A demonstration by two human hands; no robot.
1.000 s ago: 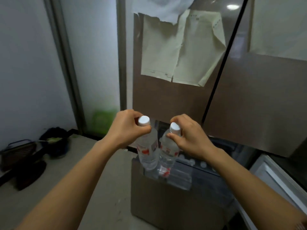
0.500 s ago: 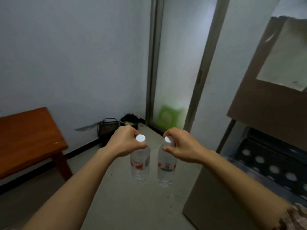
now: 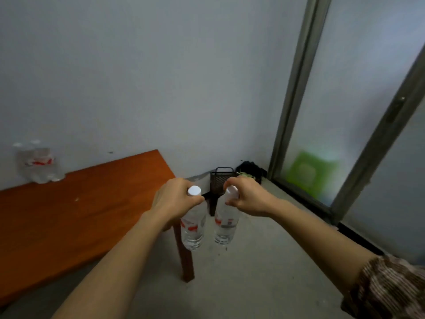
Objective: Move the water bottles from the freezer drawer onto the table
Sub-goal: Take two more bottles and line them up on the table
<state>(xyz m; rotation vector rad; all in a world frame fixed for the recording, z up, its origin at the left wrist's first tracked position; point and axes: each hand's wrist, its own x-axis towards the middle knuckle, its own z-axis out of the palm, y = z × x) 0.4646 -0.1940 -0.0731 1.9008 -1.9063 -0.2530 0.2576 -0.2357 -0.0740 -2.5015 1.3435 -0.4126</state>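
My left hand (image 3: 175, 199) grips a clear water bottle (image 3: 192, 227) by its neck, just under the white cap; it hangs upright beside the table's right corner. My right hand (image 3: 247, 196) holds a second water bottle (image 3: 225, 224) the same way, a little to the right, over the floor. Both bottles have red-and-white labels. The orange-brown wooden table (image 3: 69, 217) fills the left side. At its far left edge, against the wall, stand several water bottles (image 3: 38, 163) in a blurred group. The freezer drawer is out of view.
One table leg (image 3: 185, 256) stands right behind the left bottle. A black wire basket (image 3: 222, 181) and a dark bundle (image 3: 250, 170) lie on the floor in the corner. A frosted sliding door with a grey metal frame (image 3: 292, 88) runs along the right. The floor is grey concrete (image 3: 253, 284).
The view has swung left, away from the fridge, which has left the frame. The table has come closer and fills more of the left. Both hands still carry their bottles.
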